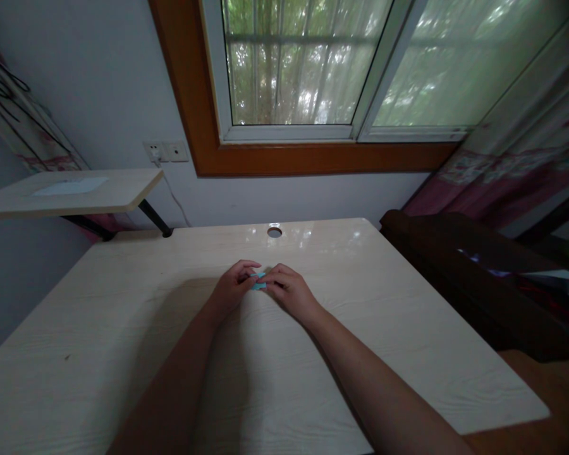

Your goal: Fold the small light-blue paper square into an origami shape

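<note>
Between my two hands, over the far middle of the pale wooden table (284, 366), is a small light-blue piece (258, 285), which looks like folded paper. My left hand (234, 284) grips its left side, with the thumb on it and the other fingers curled behind. From the right, my right hand (287, 287) pinches the piece with thumb and fingers. The fingers cover much of it, so its full shape is hidden.
A raised shelf (76, 193) with a white sheet (71, 186) stands at the table's back left. A round cable hole (274, 232) lies beyond my hands. Behind are a wall socket (165, 151) and a window (303, 76). Dark furniture (459, 284) stands to the right.
</note>
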### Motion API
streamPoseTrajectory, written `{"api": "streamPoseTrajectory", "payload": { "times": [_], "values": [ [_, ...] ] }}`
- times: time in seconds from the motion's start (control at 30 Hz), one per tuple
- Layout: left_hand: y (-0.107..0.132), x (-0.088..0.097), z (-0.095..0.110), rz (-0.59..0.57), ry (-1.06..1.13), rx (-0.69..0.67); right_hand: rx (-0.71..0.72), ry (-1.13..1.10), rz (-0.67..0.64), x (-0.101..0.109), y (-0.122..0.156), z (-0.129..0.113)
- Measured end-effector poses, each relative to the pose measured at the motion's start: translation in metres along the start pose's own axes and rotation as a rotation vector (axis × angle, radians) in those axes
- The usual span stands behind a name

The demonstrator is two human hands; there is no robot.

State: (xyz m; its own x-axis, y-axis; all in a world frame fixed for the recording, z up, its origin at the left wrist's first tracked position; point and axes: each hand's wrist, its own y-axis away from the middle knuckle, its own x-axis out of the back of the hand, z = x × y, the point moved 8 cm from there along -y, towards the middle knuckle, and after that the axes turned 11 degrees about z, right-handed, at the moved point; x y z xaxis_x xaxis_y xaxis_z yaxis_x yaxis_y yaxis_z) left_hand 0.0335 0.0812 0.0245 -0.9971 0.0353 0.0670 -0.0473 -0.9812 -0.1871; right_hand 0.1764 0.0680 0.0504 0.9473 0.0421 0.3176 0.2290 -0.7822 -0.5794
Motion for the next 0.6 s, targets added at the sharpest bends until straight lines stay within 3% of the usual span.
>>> {"api": "streamPoseTrajectory", "payload": {
  "times": [0.37,0.6],
  "values": [
    [0.003,-0.003,0.002,-0.046,0.09,0.027,-0.011,0.087,0.164,0.016,-0.001,0.003],
    [0.001,0.004,-0.004,0.034,-0.029,-0.036,-0.014,0.085,0.174,0.016,-0.002,0.004]
  ]
}}
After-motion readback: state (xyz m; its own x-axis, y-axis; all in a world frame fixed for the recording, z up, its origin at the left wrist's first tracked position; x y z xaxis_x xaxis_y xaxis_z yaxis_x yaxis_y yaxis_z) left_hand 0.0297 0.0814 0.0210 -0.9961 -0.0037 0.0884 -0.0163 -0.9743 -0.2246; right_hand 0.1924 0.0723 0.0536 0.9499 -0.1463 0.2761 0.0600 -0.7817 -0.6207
